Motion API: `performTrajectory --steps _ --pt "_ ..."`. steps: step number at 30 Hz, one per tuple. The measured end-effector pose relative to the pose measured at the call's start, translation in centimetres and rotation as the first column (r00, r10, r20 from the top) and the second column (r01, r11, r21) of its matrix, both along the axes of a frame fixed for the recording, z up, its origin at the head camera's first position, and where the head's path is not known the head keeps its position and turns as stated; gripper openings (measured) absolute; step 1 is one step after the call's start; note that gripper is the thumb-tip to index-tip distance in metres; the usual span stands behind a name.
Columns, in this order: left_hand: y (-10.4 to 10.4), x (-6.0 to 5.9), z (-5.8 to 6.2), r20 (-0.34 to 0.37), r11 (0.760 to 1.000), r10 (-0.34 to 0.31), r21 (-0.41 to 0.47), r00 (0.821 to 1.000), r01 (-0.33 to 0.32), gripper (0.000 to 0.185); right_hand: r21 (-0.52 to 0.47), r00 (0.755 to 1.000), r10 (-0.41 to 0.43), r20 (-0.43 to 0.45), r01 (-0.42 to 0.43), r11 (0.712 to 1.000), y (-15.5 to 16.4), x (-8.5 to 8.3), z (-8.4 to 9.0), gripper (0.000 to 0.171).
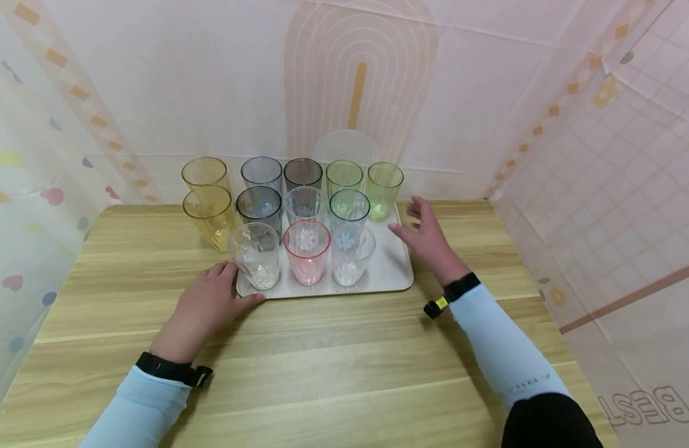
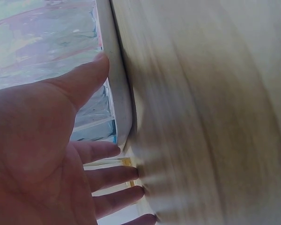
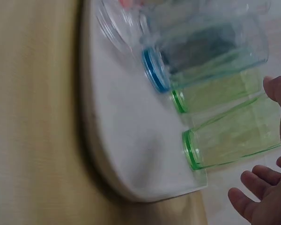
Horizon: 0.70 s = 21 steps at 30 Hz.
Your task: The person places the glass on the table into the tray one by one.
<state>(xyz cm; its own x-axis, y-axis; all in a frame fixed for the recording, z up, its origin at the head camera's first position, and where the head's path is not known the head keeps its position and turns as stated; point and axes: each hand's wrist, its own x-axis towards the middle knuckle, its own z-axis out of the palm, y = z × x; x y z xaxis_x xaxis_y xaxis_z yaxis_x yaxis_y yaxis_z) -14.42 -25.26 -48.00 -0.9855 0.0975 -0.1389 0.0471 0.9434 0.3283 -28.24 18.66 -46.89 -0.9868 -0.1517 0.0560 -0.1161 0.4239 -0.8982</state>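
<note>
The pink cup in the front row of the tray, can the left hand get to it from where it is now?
Probably yes. The left hand rests at the tray's near-left corner; the pink cup stands in the front row, its near side unblocked, beside a clear cup.

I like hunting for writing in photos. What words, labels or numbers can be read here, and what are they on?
"BEST", seen upside down: large pale letters on the patterned sheet at the lower right; more letters beside them are cut off by the picture's edge.
Small grey lettering on the right sleeve: too small to read.
The cups, tray and table show no writing.
</note>
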Motion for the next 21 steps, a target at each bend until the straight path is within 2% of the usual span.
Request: performTrajectory --steps 8,12,15,18,21 --pt "-0.1 0.1 -0.3 0.000 1.000 0.005 0.007 1.000 -0.005 0.105 -0.009 0.995 0.098 0.015 -0.098 0.995 1.4 8.8 -1.1 0.082" --pt "-0.2 0.2 -0.3 -0.008 1.000 0.003 0.006 1.000 -0.003 0.105 -0.021 0.989 0.147 -0.008 -0.147 0.989 1.6 12.3 -1.8 0.077" --pt "-0.3 0.3 -0.3 -0.018 1.000 0.000 0.007 1.000 0.000 0.104 -0.031 0.988 0.155 -0.012 -0.155 0.987 1.8 14.0 -2.3 0.077" --pt "-0.5 0.3 -0.3 -0.025 1.000 -0.009 0.020 1.000 0.010 0.103 -0.033 0.989 0.147 -0.009 -0.147 0.989 1.9 15.0 -2.6 0.076" --pt "-1.4 0.0 -0.3 -0.005 0.995 -0.055 0.085 0.998 0.055 0.103 -0.039 0.990 0.140 -0.018 -0.140 0.989 2.0 15.5 -2.9 0.075"
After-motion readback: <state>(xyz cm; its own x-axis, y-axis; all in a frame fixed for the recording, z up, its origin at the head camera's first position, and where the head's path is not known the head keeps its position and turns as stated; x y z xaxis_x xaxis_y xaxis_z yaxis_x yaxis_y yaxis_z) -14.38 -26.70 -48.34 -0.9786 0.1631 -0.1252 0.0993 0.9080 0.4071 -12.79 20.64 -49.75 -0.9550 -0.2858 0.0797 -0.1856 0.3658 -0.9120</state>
